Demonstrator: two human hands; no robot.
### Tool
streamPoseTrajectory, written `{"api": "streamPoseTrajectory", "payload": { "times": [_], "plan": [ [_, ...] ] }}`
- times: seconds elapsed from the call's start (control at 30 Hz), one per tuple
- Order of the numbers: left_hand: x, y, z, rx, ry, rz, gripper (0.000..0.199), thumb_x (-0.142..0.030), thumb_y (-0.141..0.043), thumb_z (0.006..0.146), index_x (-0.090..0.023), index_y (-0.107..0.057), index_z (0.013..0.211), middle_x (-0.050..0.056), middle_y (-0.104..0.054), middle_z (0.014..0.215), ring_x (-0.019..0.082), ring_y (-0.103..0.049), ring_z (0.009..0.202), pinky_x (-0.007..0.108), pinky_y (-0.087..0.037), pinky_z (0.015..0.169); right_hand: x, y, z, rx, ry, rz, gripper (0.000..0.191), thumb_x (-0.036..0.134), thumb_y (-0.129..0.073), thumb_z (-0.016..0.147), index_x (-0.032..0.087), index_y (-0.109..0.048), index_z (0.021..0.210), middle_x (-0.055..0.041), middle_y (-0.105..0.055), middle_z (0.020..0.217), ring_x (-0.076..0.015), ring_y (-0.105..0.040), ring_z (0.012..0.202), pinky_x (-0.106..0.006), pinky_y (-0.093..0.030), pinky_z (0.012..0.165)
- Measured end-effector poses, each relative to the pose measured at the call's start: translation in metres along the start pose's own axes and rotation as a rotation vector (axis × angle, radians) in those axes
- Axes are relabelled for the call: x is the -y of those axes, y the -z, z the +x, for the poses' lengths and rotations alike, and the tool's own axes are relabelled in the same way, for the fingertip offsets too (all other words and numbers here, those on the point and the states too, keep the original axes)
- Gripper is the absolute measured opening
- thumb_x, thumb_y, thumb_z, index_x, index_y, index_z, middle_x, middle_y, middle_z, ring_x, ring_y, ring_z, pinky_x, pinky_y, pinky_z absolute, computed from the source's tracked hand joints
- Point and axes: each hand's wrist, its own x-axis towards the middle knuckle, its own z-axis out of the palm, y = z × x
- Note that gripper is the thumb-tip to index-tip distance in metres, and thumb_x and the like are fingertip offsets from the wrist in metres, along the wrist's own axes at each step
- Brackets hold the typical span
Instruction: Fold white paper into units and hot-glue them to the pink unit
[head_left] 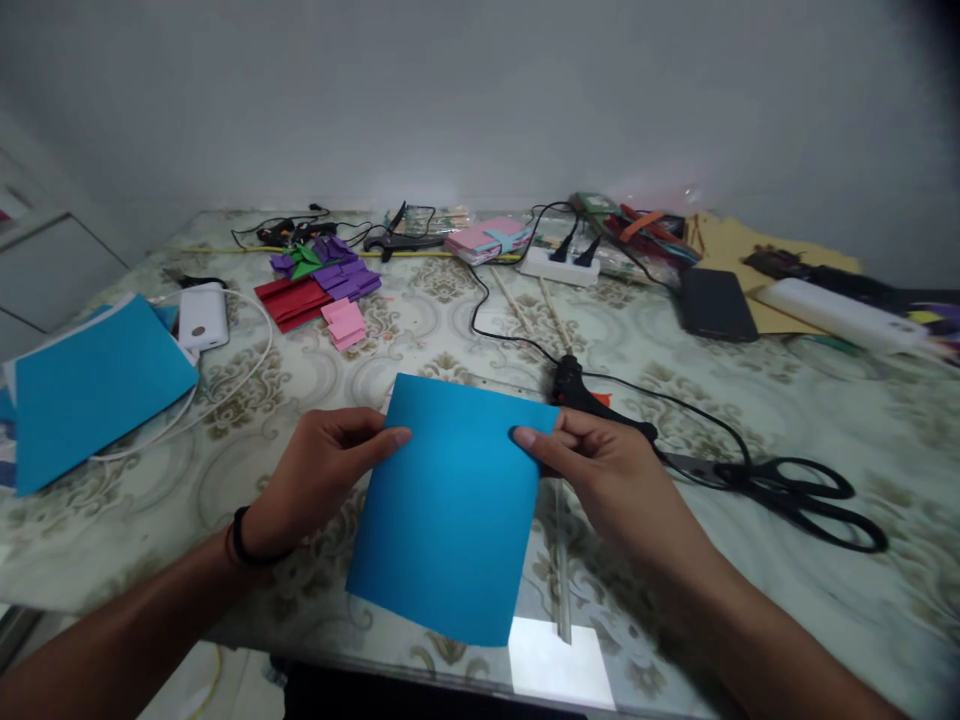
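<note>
A blue sheet of paper (454,520) is held up in front of me over the table, slightly curved at its lower end. My left hand (322,470) pinches its upper left edge, thumb on the near face. At the upper right corner, my right hand (600,460) grips the same sheet between thumb and fingers. Just beyond the right hand lies a black glue gun (574,385) with a cord. Black-handled scissors (780,485) rest to the right of that hand. A clear glue stick (562,570) lies below it, partly hidden by the hand and paper.
More blue sheets (105,380) lie at the left beside a white power bank (202,315) with a cable. Folded red paper (292,300), purple paper (349,280) and pink paper (345,322) sit behind. A power strip (559,266), phone (716,303) and yellow paper (780,315) stand farther right.
</note>
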Motion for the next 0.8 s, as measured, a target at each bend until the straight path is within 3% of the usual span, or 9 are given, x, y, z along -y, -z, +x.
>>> {"api": "streamPoseTrajectory", "payload": {
  "times": [0.2, 0.57, 0.8],
  "plan": [
    [0.0003, 0.0012, 0.0013, 0.003, 0.015, -0.023, 0.045, -0.044, -0.073, 0.086, -0.016, -0.054, 0.058, -0.005, -0.037, 0.058, 0.009, -0.029, 0.057, 0.023, -0.025, 0.051, 0.0038, 0.0039, -0.0015, -0.017, 0.119, -0.099, 0.042, 0.056, -0.071, 0.088, 0.021, -0.061, 0.069, 0.0003, -0.060, 0.064, -0.0167, -0.056, 0.062, -0.031, -0.049, 0.060],
    [0.0019, -0.0003, 0.0004, 0.017, 0.047, -0.073, 0.046, -0.043, -0.074, 0.086, -0.016, -0.053, 0.057, -0.005, -0.037, 0.058, 0.009, -0.029, 0.057, 0.023, -0.027, 0.052, 0.0004, 0.0056, -0.0027, 0.016, 0.193, 0.122, 0.039, 0.046, -0.066, 0.095, 0.021, -0.058, 0.067, 0.0028, -0.050, 0.066, -0.0151, -0.048, 0.063, -0.030, -0.045, 0.065],
    [0.0037, -0.0014, 0.0006, 0.054, 0.044, -0.046, 0.047, -0.046, -0.072, 0.087, -0.016, -0.051, 0.058, -0.005, -0.037, 0.059, 0.009, -0.030, 0.058, 0.023, -0.027, 0.053, 0.0082, 0.0101, -0.0037, -0.039, 0.272, -0.107, 0.038, 0.045, -0.061, 0.099, 0.021, -0.061, 0.070, 0.0013, -0.055, 0.067, -0.0156, -0.053, 0.066, -0.028, -0.046, 0.064]
  ]
}}
